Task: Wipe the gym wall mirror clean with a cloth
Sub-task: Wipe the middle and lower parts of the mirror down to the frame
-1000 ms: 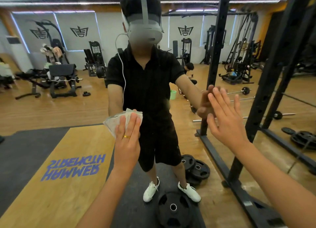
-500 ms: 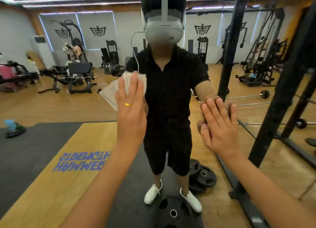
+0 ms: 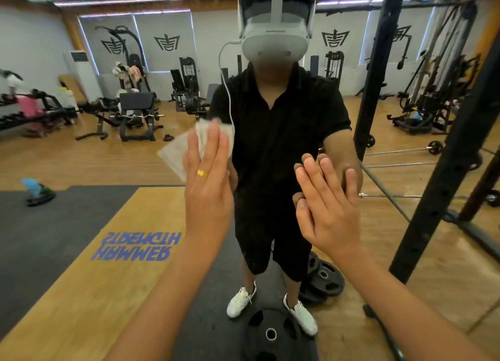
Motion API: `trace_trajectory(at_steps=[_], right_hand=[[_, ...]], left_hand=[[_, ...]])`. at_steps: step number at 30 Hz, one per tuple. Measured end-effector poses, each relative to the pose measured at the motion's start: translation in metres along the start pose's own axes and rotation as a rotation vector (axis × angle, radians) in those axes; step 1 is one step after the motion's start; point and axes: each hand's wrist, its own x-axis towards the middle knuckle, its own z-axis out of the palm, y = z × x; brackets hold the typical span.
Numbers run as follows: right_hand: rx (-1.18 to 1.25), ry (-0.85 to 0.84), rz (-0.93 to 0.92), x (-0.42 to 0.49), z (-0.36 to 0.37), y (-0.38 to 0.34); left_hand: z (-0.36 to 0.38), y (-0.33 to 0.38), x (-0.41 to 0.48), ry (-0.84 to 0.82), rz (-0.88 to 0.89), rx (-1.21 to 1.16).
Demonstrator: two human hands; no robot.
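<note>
Hands: two, left hand and right hand. Cloth: one. Gold ring: one. Wall mirror: one. Reflected in it: weight plates, three; white sneakers, two; headset, one.

Cloth blurred, partly covered

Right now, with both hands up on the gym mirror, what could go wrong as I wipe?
The bare right hand lies flat on the mirror and may leave fresh prints. The left hand only presses the cloth with straight fingers, so it could slip loose. Weight plates show by your feet in the reflection; stepping sideways could trip you.
</note>
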Motion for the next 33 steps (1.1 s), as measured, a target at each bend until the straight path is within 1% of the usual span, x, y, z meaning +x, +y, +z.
trace_trajectory(at_steps=[2, 4, 8, 10, 12, 14, 17, 19, 22, 25, 29, 33], right_hand=[[0.011, 0.011, -0.002, 0.0, 0.0, 0.0], [0.024, 0.023, -0.015, -0.001, -0.001, -0.001], [0.031, 0.024, -0.023, -0.002, 0.0, 0.001], [0.033, 0.03, -0.033, -0.002, 0.0, 0.002], [0.043, 0.027, -0.032, -0.001, -0.001, 0.001], [0.052, 0.033, -0.035, -0.001, -0.001, 0.002], [0.048, 0.05, -0.027, -0.001, 0.0, 0.002], [0.066, 0.043, -0.029, -0.001, 0.001, 0.0], [0.081, 0.029, -0.033, 0.0, 0.002, 0.001], [0.126, 0.011, -0.034, 0.003, -0.002, 0.002], [0.174, -0.058, -0.093, -0.001, -0.016, 0.012], [0.134, -0.031, 0.021, -0.027, -0.036, 0.048]], left_hand=[[-0.001, 0.007, 0.025, 0.015, 0.015, -0.015], [0.003, 0.009, 0.02, 0.036, -0.007, -0.021], [0.03, 0.018, -0.063, -0.068, -0.045, -0.02], [0.04, 0.018, -0.088, -0.081, -0.002, 0.009], [0.04, 0.015, -0.075, -0.096, 0.062, 0.048], [0.032, 0.019, -0.038, -0.102, 0.09, 0.064], [0.025, 0.033, 0.014, -0.079, 0.066, -0.015], [0.03, 0.037, 0.022, -0.022, 0.049, -0.008], [0.045, 0.038, 0.0, 0.023, 0.04, 0.09], [0.05, 0.039, -0.035, -0.044, 0.031, 0.108], [0.049, 0.039, -0.049, -0.119, 0.034, 0.143], [0.048, 0.042, -0.049, -0.128, 0.02, 0.148]])
